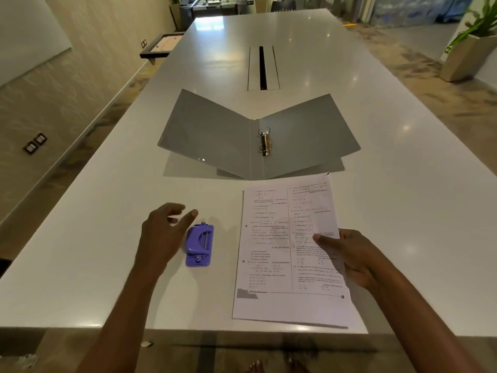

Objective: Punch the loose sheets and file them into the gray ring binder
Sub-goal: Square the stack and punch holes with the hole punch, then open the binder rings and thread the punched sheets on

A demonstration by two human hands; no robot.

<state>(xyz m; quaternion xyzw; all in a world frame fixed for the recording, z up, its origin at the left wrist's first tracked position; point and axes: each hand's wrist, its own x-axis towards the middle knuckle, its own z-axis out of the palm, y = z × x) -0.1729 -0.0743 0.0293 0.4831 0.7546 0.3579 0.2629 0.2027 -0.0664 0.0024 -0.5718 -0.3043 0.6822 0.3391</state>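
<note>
Two hands are seen above a white table [80, 238]. The left hand [164, 235] is held loose and spread, grasping nothing, just beside the purple hole punch [199, 244]; whether it is touched cannot be told. Farther back, the gray binder [215, 135] is laid open with its rings [265, 142] exposed. The printed sheets [274, 251] are placed right of the punch, near the table's front edge, and their right margin is pinched by the right hand [347, 254]. Open tabletop is left on the right.
</note>
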